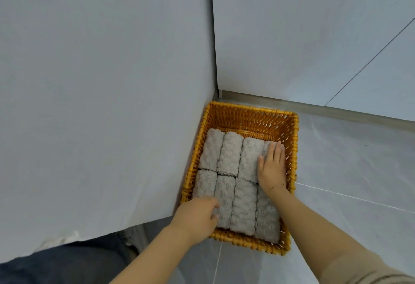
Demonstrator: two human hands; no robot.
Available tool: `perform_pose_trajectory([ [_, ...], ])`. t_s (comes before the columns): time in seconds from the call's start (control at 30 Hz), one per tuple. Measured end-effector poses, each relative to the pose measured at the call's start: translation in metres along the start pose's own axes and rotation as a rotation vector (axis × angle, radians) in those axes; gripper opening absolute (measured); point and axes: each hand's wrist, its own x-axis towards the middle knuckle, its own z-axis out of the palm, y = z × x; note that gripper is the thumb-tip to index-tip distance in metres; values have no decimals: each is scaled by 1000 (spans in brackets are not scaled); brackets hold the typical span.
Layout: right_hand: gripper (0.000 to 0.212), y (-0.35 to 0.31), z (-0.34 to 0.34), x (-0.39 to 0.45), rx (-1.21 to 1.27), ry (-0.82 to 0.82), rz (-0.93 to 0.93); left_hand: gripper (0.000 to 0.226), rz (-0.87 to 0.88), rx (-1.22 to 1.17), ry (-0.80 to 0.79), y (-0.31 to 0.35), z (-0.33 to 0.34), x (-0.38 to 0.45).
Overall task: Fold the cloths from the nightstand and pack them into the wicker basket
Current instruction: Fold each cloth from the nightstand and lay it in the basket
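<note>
The right hand lies flat, fingers straight and together, palm pressing the far-right grey fluffy folded cloth in the back row. The left hand has fingers curled, gripping the near-left grey cloth at its near end. Eight folded grey cloths fill two rows of four inside the rectangular orange woven wicker basket, which rests on the pale grey tiled floor, touching the grey flat panel at left.
</note>
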Motion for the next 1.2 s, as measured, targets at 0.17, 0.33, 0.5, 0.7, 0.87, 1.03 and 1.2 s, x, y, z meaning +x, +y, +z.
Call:
perform_pose_trajectory([
  [0.17, 64, 4, 12, 7, -58, -199, 75, 32, -35, 181, 9, -5, -2, -5],
  [0.33, 65, -1, 2, 10, 19, -271, 102, 30, -43, 256, 41, -4, -5, -15],
  [0.5, 65, -17, -36, -28, 129, -60, 49, 30, -67, 226, 104, 4, -18, -31],
  [0.7, 37, -57, -96, -114, 532, -244, -37, 31, -22, 84, 287, 34, -39, -69],
  [0.87, 23, -101, -152, -166, 738, -296, -168, 27, 12, -130, 492, 54, -56, -129],
  [1.03, 23, -154, -198, -212, 732, -299, -372, 26, 49, -177, 655, 44, -74, -211],
  [1.2, 23, -209, -222, -258, 629, -276, -614, 28, 13, -196, 845, 16, -93, -288],
])
